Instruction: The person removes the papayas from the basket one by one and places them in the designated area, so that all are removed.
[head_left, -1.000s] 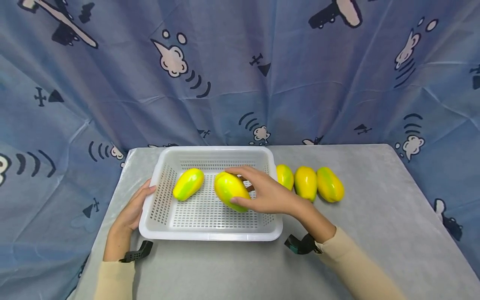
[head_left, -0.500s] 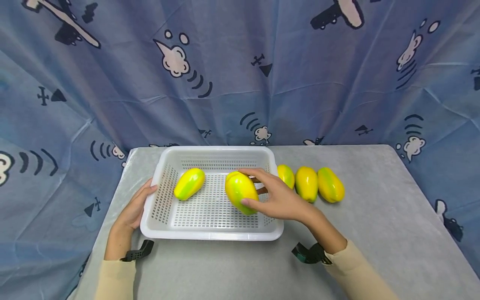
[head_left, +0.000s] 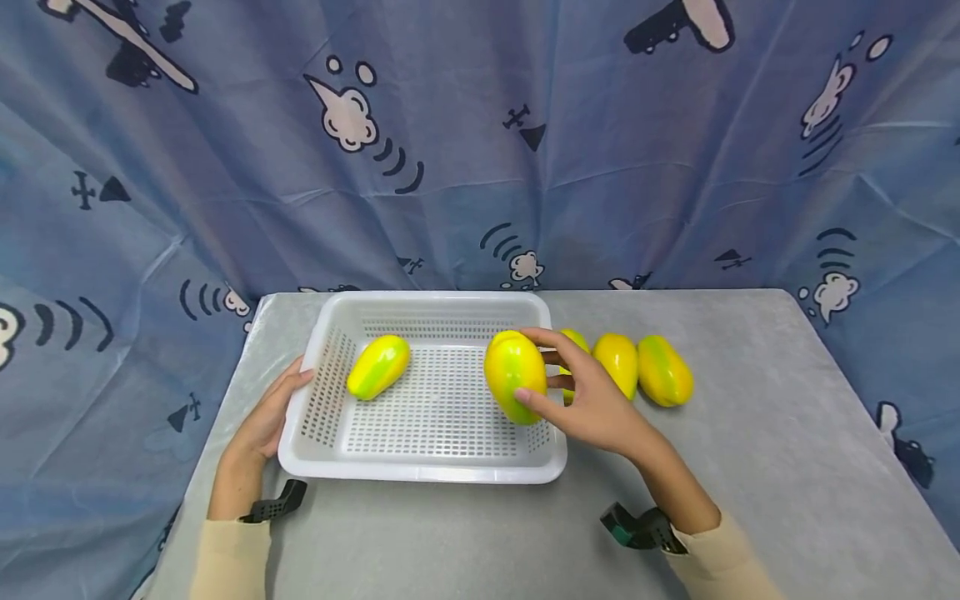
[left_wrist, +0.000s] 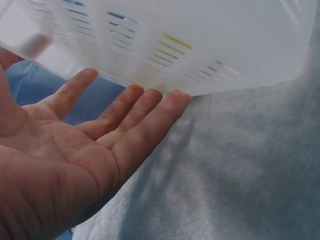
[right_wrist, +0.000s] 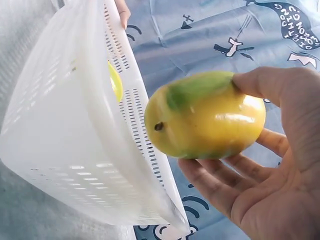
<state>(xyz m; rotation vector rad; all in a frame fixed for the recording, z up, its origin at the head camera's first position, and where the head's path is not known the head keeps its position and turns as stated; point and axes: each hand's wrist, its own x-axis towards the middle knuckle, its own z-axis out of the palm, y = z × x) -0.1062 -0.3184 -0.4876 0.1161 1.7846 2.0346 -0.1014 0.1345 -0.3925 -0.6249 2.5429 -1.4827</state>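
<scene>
A person's right hand (head_left: pixel 592 404) is holding a yellow-green mango (head_left: pixel 514 375) in the air, above the right end of a white slotted basket (head_left: pixel 420 471). Its thumb and fingers are curling round the fruit, with the thumb on the side nearer the person and the fingers on the far side. In the right wrist view the mango (right_wrist: pixel 204 115) is sitting against the fingers (right_wrist: pixel 220 177), clear of the basket wall (right_wrist: pixel 125 100) beside it, with its stem end pointing at the basket.

The left hand (head_left: pixel 264 421) is lying flat and relaxed, fingers straight, against the basket's left outer wall. In the left wrist view its fingertips (left_wrist: pixel 170 102) are touching the foot of that wall (left_wrist: pixel 200 45).

A second mango (head_left: pixel 378 367) is lying inside the basket, toward its left far corner. Three more mangoes (head_left: pixel 637 367) are lined up on the grey table (head_left: pixel 750 433) just beside the basket's right wall, the nearest one partly hidden behind the right hand. A blue patterned cloth (head_left: pixel 480 150) is hanging beyond the basket.
</scene>
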